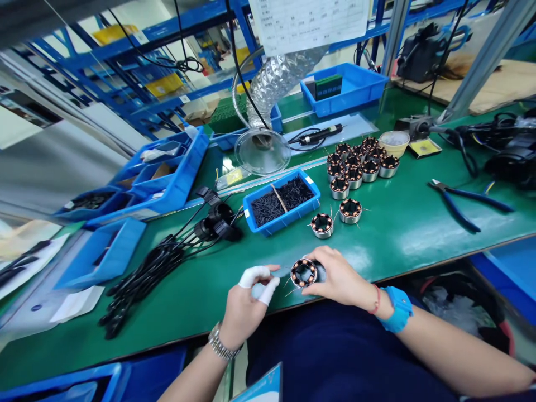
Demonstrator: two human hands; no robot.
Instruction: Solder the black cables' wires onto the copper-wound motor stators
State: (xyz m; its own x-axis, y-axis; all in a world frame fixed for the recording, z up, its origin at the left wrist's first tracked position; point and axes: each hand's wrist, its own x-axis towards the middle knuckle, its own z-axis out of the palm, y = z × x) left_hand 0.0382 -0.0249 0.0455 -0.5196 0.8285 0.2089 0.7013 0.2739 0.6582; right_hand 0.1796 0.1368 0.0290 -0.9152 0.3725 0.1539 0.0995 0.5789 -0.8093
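Observation:
My right hand (pixel 335 274) is closed around a copper-wound motor stator (pixel 304 273), its ring tilted towards me over the table's front edge. Thin wire ends stick out from its left side. Just left of it, my left hand (pixel 251 293) has curled fingers, with white finger covers on some of them. Its fingertips are close to those wire ends; whether they pinch one is too fine to make out. Beyond my hands, two more stators stand on the green table, one on the left (pixel 322 225) and one on the right (pixel 350 211), with wires spreading out.
A blue tray of short black tubes (pixel 281 202) stands ahead. Several grouped stators (pixel 354 177) are behind on the right, near blue-handled pliers (pixel 464 204). Bundled black cables (pixel 163 262) lie left. A clear extraction hood (pixel 262 152) hangs over the back.

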